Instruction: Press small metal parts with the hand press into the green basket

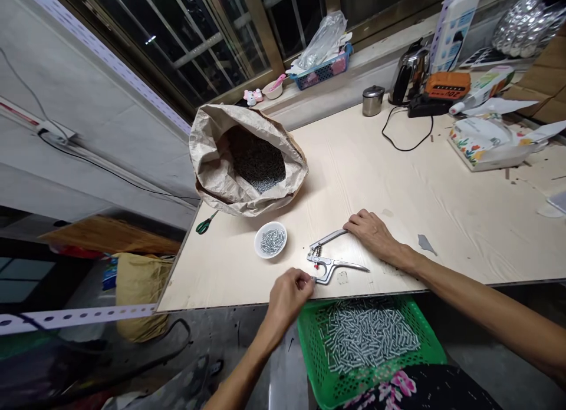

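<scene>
My left hand (289,295) is at the near edge of the table, fingers pinched on a small metal piece right at the jaw of the metal pliers (329,258). My right hand (371,232) lies over the upper handle of the pliers, fingers curled on it. The pliers lie on the pale wooden table (398,180). A small white bowl (270,240) of little metal pieces stands left of the pliers. Below the table edge, on my lap, a green basket (367,345) holds a heap of small grey metal tubes.
An open paper sack (247,159) of dark small parts stands at the table's left. Green-handled scissors (206,223) lie by its corner. At the back right are a kettle (411,74), a steel cup (372,101), a black cord (407,130) and a tissue box (484,142).
</scene>
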Motion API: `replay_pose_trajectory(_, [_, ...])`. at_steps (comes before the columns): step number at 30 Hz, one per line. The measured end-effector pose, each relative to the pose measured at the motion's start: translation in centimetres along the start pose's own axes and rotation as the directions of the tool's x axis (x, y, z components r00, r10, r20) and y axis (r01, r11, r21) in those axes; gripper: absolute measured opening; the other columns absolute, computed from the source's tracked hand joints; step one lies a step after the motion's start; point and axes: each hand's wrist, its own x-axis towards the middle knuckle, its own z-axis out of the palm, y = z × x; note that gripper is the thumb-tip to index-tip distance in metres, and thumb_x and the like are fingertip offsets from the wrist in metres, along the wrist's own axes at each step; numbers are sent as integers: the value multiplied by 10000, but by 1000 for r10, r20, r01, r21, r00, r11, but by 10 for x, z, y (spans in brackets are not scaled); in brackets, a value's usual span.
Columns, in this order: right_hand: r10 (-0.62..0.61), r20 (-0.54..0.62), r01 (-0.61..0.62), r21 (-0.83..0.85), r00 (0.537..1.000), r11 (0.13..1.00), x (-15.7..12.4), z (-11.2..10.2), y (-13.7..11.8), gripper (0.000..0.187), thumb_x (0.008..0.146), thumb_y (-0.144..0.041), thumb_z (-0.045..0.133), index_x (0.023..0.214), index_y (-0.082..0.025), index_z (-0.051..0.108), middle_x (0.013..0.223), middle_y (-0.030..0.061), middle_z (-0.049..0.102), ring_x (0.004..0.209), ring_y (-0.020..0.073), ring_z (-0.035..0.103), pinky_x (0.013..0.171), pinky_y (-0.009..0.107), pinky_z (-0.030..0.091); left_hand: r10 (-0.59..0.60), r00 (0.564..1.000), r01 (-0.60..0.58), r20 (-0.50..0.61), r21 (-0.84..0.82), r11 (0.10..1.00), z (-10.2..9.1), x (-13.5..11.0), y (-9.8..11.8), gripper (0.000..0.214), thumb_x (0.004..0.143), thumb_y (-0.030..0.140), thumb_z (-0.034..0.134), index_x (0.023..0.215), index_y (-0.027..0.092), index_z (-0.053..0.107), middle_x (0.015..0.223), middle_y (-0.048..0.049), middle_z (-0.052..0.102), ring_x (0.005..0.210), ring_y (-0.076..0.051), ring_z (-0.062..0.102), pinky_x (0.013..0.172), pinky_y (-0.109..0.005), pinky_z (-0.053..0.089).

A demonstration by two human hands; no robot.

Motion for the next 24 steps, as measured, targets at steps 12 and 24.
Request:
replay_pose_trajectory(12, [-13,-46,14,17,999,1000,-2,1,-3,199,892,-114,451,949,-212,614,886,63,593,858,210,410,658,311,296,10,975,98,-223,471,877,-44,93,-44,247,887,266,477,939,182,703,1037,-91,657,943,-210,606,678,-249,399])
replay_pose_trajectory(24, [-20,-60,22,33,998,999,-2,3,-3,203,911,-112,426,944,-193,609,886,69,587,847,210,393,669,302,308,-57,980,146,-191,494,857,-44,98,-40,231,852,211,471,800,130,680,868,-130,691,830,-221,640,673,-259,395])
